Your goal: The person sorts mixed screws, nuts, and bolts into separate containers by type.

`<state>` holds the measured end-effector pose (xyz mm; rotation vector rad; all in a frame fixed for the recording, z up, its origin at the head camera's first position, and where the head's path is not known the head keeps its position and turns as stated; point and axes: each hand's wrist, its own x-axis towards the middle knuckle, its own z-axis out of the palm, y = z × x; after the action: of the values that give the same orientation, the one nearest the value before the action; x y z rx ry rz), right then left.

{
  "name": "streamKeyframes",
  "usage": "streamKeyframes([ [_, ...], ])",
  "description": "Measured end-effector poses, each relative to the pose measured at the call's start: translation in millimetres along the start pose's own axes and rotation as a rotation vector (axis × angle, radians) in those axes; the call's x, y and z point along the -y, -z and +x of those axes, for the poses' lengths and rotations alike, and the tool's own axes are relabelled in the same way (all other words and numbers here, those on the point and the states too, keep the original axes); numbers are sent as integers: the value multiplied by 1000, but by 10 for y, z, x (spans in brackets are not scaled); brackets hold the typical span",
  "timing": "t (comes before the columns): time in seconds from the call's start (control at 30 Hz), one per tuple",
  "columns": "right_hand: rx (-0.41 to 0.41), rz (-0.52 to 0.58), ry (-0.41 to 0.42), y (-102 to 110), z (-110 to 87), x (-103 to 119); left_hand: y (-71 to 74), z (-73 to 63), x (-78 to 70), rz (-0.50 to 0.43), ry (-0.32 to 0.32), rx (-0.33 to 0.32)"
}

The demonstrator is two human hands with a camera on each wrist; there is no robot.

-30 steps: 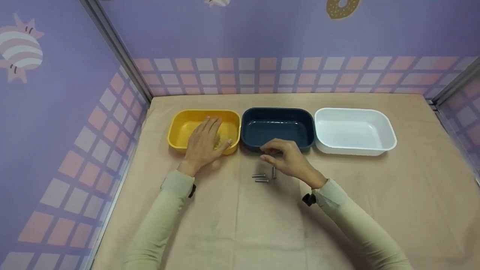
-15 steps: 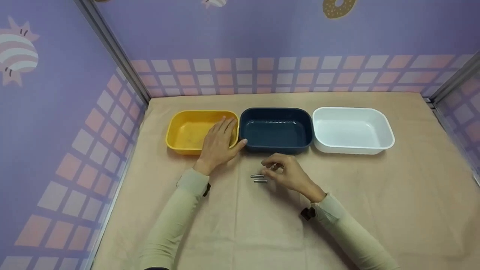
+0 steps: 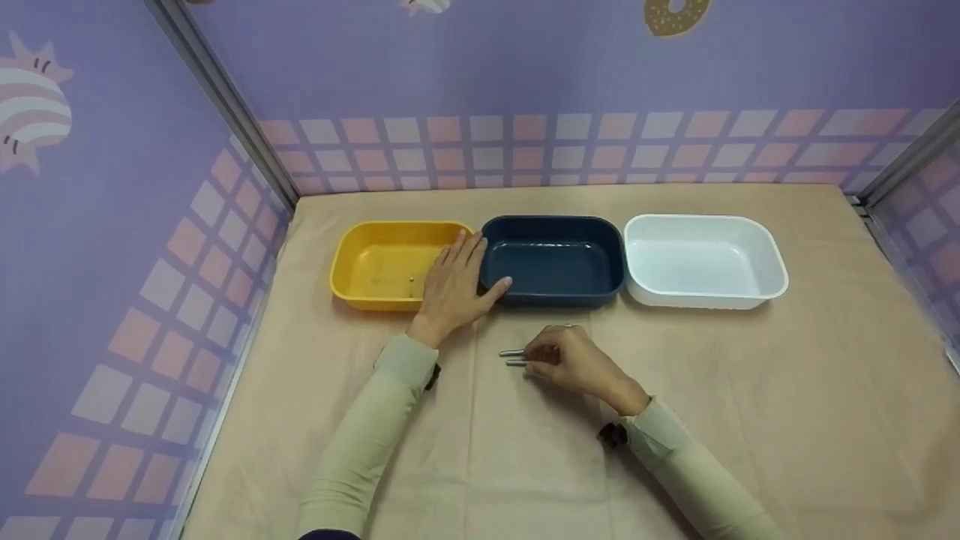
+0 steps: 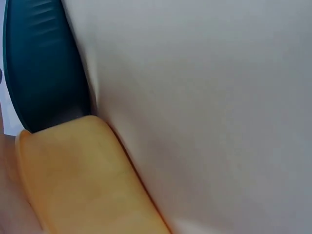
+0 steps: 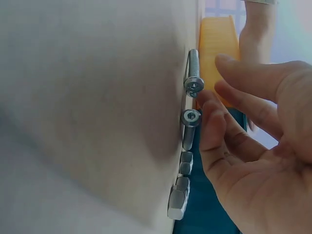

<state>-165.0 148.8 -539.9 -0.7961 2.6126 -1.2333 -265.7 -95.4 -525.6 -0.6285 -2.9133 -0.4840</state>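
Observation:
My right hand (image 3: 579,361) is low over two silver bolts (image 3: 513,352), covering their head ends, thumb and fingers slightly bent. In the right wrist view a socket-head bolt (image 5: 193,73) lies close to the fingertips, with a gap between thumb and fingers. Below it in that view are another bolt (image 5: 190,127) and silver hexagonal pieces like nuts (image 5: 179,199). My left hand (image 3: 454,289) lies with straight fingers over the right end of the yellow tray (image 3: 360,302), its thumb over the near left corner of the dark blue tray (image 3: 559,298). Small pieces (image 3: 412,280) show inside the yellow tray.
A white tray (image 3: 705,298) stands right of the dark blue one, and all three form a row on the beige cloth (image 3: 540,465). Patterned purple panels (image 3: 525,67) enclose the back and sides.
My left hand has slid right from inside the yellow tray to its right end, uncovering small pieces. My right hand has come down and nearer over the bolts, hiding the upright one.

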Motion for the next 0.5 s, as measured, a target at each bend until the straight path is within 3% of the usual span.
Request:
streamKeyframes([
  [0.3,22,-88,19,-36,-15,22,-48,8,-8,17,59,61],
  [0.5,37,-106,19,-41,13,35,-42,21,-25,47,58,85],
])
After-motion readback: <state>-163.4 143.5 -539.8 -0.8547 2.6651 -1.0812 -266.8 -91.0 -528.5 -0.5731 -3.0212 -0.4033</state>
